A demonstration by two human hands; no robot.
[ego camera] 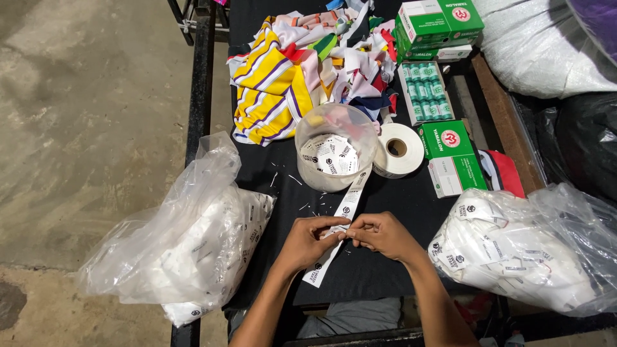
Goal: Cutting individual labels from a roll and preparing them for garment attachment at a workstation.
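A long white strip of woven fabric labels [340, 215], printed with small black marks at even intervals, runs slantwise over the black tabletop. Its upper end climbs to the rim of a clear round plastic tub [331, 154], which stands upright and holds a loose heap of cut white labels. Its lower end lies flat near the table's front edge. The middle is pinched up, slightly crumpled.

Upper centre, fabric pile [283, 77] striped yellow, white and purple; upper right, boxes [437, 22] green and white; bench [398, 199] black; label strip [344, 212] white with black print.
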